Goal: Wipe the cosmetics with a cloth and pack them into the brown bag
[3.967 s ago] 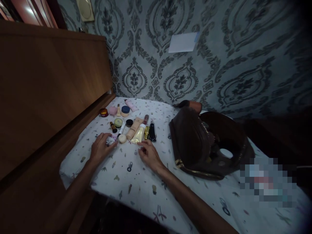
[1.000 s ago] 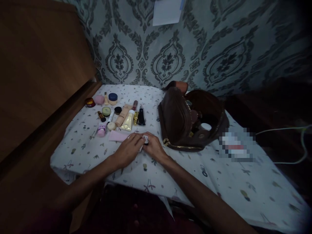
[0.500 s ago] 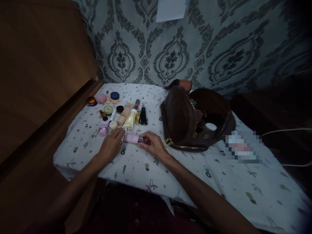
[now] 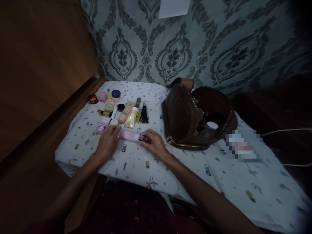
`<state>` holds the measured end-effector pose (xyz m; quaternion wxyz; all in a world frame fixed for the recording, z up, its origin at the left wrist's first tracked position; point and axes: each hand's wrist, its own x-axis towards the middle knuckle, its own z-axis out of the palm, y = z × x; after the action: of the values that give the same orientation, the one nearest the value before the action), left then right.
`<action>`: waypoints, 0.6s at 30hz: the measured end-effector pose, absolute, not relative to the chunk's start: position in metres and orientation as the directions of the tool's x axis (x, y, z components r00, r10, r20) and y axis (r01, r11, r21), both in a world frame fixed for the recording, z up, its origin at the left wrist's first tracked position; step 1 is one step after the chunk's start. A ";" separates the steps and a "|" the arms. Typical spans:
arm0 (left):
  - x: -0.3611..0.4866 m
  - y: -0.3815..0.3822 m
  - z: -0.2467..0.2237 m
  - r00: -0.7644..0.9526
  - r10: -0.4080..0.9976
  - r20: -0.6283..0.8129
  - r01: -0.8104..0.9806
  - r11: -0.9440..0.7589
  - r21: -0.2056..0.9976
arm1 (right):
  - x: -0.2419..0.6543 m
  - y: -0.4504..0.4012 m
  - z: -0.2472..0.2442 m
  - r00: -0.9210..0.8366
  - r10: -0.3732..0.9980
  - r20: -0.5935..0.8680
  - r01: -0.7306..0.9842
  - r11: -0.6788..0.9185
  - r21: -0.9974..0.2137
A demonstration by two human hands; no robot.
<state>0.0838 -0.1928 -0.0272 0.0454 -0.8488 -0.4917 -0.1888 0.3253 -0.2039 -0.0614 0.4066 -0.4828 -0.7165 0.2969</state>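
Right hand [image 4: 155,144] pinches the shiny metallic cap of a slender pink tube [image 4: 130,136], stretched between both hands at the cloth-covered worktop [image 4: 136,164]; left hand [image 4: 107,143] curls by its other end, grip unclear. Beyond lie a glossy gold tube [image 4: 131,118], a gaping brown bag [image 4: 179,112], a round blue-lidded jar [image 4: 116,95], then scroll-patterned wallpaper [image 4: 146,45].

Dim, bluish light leaves the cabinet [image 4: 46,48] shadowed and the upper right corner nearly black.
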 end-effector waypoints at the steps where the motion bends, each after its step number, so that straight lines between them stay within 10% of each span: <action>1: 0.090 -0.195 -0.025 0.468 0.801 0.372 0.834 -0.540 0.115 | 0.325 -0.205 -0.060 -0.212 0.927 0.310 0.461 0.374 -0.805; 18: 0.099 -0.205 -0.010 0.482 0.854 0.195 0.873 -0.487 -0.022 | 0.322 -0.218 -0.052 -0.389 0.835 0.388 0.591 0.550 -0.591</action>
<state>0.0992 -0.2048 -0.0103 0.0592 -0.8586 -0.5030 -0.0790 0.3222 -0.2175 -0.0521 0.3365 -0.4384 -0.8134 0.1817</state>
